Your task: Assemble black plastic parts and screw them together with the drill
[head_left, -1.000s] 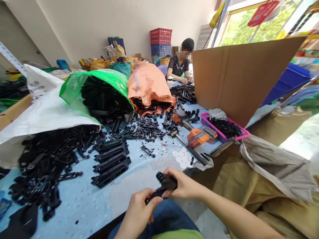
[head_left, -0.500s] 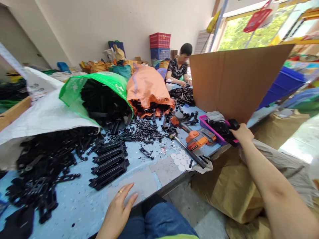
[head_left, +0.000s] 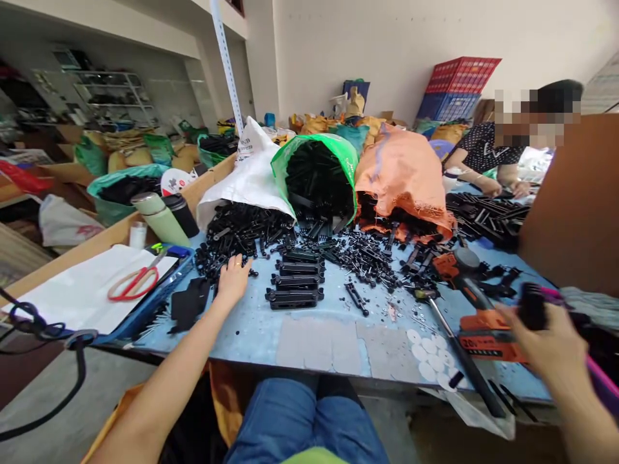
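My left hand is stretched out at the right edge of a heap of black plastic parts. Its fingers are extended and apart, and I see nothing held in them. My right hand, blurred, is closed on a black plastic part above the right side of the table, near the orange cordless drill. Between my hands lies a row of several long black bracket-like pieces. One small black linkage piece sits apart from them, beside a scatter of screws and small parts.
A hammer lies by several white discs. White, green and orange sacks spill parts. At left are red scissors, paper and a flask. A cardboard sheet stands at right; another person sits behind.
The view has swung left. My left hand has moved from the table's front edge to the parts heap. My right hand has lifted a black part from the pink-rimmed basket.
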{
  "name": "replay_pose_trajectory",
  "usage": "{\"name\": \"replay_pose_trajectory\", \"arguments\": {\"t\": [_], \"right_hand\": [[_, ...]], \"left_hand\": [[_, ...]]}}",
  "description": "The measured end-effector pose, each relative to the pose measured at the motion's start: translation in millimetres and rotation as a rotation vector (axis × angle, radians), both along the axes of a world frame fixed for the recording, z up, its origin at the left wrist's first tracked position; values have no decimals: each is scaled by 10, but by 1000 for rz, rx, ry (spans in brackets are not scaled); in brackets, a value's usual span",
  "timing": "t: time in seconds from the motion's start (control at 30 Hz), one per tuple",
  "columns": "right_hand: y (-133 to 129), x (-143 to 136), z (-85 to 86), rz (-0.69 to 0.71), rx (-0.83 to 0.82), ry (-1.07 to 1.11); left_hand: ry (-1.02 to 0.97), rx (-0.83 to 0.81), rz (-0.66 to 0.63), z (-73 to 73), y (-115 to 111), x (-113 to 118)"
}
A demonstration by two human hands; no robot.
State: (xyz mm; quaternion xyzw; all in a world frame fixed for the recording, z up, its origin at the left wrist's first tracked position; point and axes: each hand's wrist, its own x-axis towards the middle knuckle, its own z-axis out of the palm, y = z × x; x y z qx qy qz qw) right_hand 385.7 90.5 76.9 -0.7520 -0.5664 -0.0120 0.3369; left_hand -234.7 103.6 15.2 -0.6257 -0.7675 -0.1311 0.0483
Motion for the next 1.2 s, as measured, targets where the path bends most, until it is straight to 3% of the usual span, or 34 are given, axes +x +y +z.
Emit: {"name": "replay_pose_trajectory", "arguments": {"t": [0.03, 0.13, 0.23, 0.3, 0.4, 0.53, 0.6, 0.7, 0.83, 1.1, 1.2], "right_hand": [[29, -310, -4, 78, -38, 50], [25, -1180, -88, 506, -209, 230], [-78, -1832, -249, 835, -351, 334], [-156, -2126, -354, 935, -413, 425], [-253, -2403, -470, 979, -477, 527], [-341, -2610, -588, 989, -517, 674], [-365, -2689, -659, 981, -509, 752], [-379, -2788, -756, 956, -494, 905], [-385, -2826, -797, 922, -527, 1085], [-330, -2633, -738, 971, -482, 1025], [-295, -2575, -656, 1066, -432, 857]], "left_hand": [[-6, -2, -30, 12, 77, -28], [-21, -4, -89, 14, 139, -18], [-54, 4, -123, 8, -82, 134], [-124, -3, -187, 64, -335, 292], [-251, -69, -341, 261, -697, 546], [-390, -243, -401, 432, -882, 893], [-494, -254, -427, 381, -868, 1095], [-746, -131, -495, 226, -840, 1408], [-1059, -30, -460, 152, -869, 1695], [-996, -10, -462, 299, -861, 1768], [-921, 36, -427, 283, -897, 1820]]}}
